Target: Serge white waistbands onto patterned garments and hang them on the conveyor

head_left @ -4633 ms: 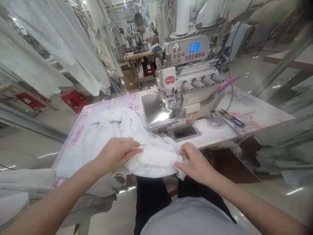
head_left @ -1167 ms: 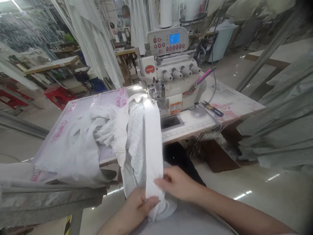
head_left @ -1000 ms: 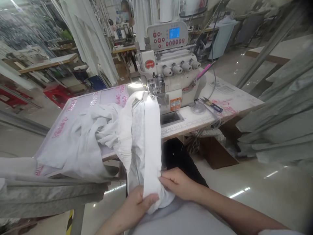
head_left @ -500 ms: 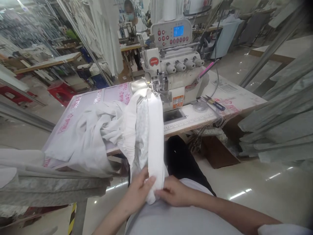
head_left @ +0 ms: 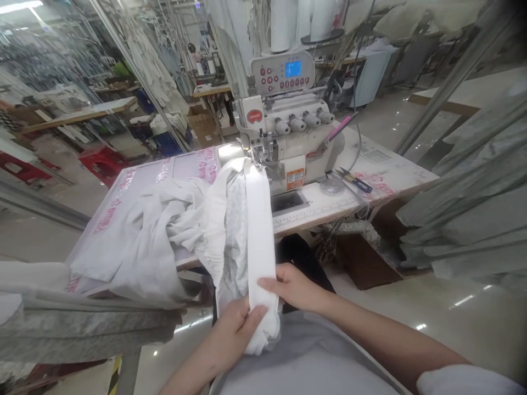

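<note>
A wide white elastic band [head_left: 260, 230] runs from under the presser foot of the overlock sewing machine [head_left: 288, 142] down toward my lap. My left hand [head_left: 237, 328] is closed around its lower end, thumb on top. Higher up, my right hand [head_left: 290, 286] pinches the band's right edge, thumb over its face. Beside the band, the pale garment [head_left: 185, 211] lies bunched on the table's left part, its gathered edge leading up to the needle area. The fingers under the band are hidden.
Thread snips [head_left: 354, 180] lie on the sewing table [head_left: 296, 221], right of the machine. Hanging cloth [head_left: 473, 219] fills the right side, and more fabric [head_left: 90, 312] drapes at the lower left. A red stool [head_left: 102, 164] stands beyond the table's left edge.
My right hand has moved up along the band from its lower end and now pinches its right edge. My left hand stays near the lower end. The camera view has shifted slightly.
</note>
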Demonstrator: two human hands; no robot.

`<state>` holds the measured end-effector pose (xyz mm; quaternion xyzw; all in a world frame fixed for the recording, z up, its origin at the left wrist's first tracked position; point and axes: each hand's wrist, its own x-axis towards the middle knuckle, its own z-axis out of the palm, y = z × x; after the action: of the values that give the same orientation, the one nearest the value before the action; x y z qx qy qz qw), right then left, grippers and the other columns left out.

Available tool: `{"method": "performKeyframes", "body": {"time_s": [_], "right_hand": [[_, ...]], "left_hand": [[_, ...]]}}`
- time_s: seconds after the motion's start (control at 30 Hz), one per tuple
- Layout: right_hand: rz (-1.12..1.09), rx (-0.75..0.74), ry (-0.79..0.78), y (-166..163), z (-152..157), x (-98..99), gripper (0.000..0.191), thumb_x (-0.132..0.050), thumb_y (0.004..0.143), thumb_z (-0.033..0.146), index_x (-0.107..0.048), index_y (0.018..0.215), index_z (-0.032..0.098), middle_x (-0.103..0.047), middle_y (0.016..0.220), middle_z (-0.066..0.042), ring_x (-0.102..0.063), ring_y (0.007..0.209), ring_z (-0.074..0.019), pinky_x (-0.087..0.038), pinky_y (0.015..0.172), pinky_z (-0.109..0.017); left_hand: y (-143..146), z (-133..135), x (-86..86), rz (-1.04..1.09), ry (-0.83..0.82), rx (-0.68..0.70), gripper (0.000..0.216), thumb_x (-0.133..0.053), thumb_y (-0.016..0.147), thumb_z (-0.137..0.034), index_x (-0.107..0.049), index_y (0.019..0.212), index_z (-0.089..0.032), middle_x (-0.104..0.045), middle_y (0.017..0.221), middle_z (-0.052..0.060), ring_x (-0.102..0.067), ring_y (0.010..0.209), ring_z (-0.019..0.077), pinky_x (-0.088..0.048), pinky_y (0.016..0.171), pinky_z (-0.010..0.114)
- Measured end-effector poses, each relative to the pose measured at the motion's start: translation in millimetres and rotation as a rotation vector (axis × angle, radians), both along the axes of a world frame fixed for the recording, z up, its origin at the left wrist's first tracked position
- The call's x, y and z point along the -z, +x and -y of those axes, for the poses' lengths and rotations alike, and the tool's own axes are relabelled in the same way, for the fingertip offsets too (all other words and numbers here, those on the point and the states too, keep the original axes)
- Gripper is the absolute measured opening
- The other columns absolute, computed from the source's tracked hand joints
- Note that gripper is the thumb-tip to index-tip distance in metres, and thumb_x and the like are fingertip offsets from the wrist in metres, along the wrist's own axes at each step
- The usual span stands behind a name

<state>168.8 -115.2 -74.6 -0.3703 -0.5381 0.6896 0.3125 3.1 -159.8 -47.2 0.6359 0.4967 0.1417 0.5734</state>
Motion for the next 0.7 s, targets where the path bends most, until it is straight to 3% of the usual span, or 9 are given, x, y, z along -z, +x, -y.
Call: {"method": "performKeyframes", "body": {"time_s": [0.1, 0.23, 0.3, 0.4, 0.43, 0.5, 0.6, 0.7], "right_hand": [[0.014, -0.037, -0.005, 4, -2, -4.2, 0.04, -0.051, 0.076, 0.047, -0.048, 0.059, 0.011, -0.039, 0.049, 0.002, -0.034, 0.044, -0.0062, -0.025, 0.04, -0.018], [-0.046, -0.025, 0.102, 14, 3, -30.8, 0.038, -0.047, 0.08, 0.043, -0.05, 0.061, 0.01, -0.044, 0.054, 0.0, -0.039, 0.048, -0.0072, -0.03, 0.044, -0.018], [-0.105, -0.092, 0.136, 18, 13, -46.2, 0.037, -0.044, 0.083, 0.041, -0.051, 0.064, 0.01, -0.045, 0.056, -0.001, -0.039, 0.049, -0.007, -0.03, 0.044, -0.017], [-0.125, -0.15, 0.187, 20, 27, -52.6, 0.037, -0.04, 0.085, 0.04, -0.045, 0.063, 0.011, -0.04, 0.056, 0.0, -0.035, 0.049, -0.0061, -0.027, 0.044, -0.016], [-0.109, -0.147, 0.204, 20, 29, -49.1, 0.038, -0.039, 0.085, 0.041, -0.042, 0.061, 0.012, -0.037, 0.056, 0.001, -0.033, 0.05, -0.006, -0.026, 0.044, -0.016], [-0.062, -0.153, 0.23, 20, 28, -37.1, 0.039, -0.038, 0.085, 0.043, -0.037, 0.059, 0.013, -0.033, 0.056, 0.001, -0.031, 0.051, -0.0063, -0.024, 0.045, -0.017], [0.009, -0.194, 0.28, 18, 17, -21.4, 0.04, -0.034, 0.085, 0.045, -0.034, 0.06, 0.014, -0.033, 0.059, 0.001, -0.032, 0.054, -0.0072, -0.025, 0.047, -0.018], [0.043, -0.21, 0.335, 14, 6, -22.6, 0.037, -0.033, 0.085, 0.041, -0.033, 0.06, 0.014, -0.034, 0.061, 0.0, -0.033, 0.055, -0.0076, -0.026, 0.047, -0.018]], "left_hand": [[2, -9, -8.7, 0.086, -0.021, -0.022, 0.027, -0.039, 0.085, -0.038, -0.055, 0.087, -0.016, -0.058, 0.084, 0.003, -0.051, 0.077, 0.0144, -0.04, 0.074, 0.024], [20, -47, -17.7, 0.395, -0.08, -0.261, 0.038, -0.037, 0.085, -0.041, -0.046, 0.114, -0.019, -0.055, 0.107, 0.008, -0.052, 0.095, 0.0209, -0.041, 0.083, 0.032], [31, -74, -15.5, 0.372, 0.153, -0.454, 0.045, -0.039, 0.083, -0.041, -0.038, 0.123, -0.021, -0.045, 0.123, 0.008, -0.044, 0.111, 0.0226, -0.036, 0.092, 0.033], [29, -114, -5.0, -0.021, 0.675, -0.726, 0.064, -0.047, 0.078, -0.041, -0.025, 0.132, -0.016, -0.025, 0.138, 0.01, -0.02, 0.128, 0.0235, -0.017, 0.105, 0.035], [22, -124, -1.5, -0.167, 0.788, -0.749, 0.069, -0.051, 0.076, -0.042, -0.024, 0.133, -0.013, -0.024, 0.138, 0.013, -0.017, 0.129, 0.0252, -0.012, 0.106, 0.037], [-1, -141, 1.6, -0.381, 0.878, -0.669, 0.065, -0.054, 0.072, -0.043, -0.037, 0.126, -0.011, -0.037, 0.13, 0.015, -0.021, 0.126, 0.0293, -0.01, 0.106, 0.04], [-42, -155, -7.7, -0.431, 0.688, -0.502, 0.038, -0.046, 0.076, -0.045, -0.059, 0.097, -0.017, -0.061, 0.095, 0.009, -0.048, 0.104, 0.029, -0.03, 0.095, 0.04], [-67, -161, -27.5, -0.282, 0.404, -0.5, 0.037, -0.047, 0.073, -0.051, -0.061, 0.077, -0.017, -0.061, 0.068, 0.002, -0.057, 0.071, 0.0222, -0.044, 0.071, 0.032]]}}
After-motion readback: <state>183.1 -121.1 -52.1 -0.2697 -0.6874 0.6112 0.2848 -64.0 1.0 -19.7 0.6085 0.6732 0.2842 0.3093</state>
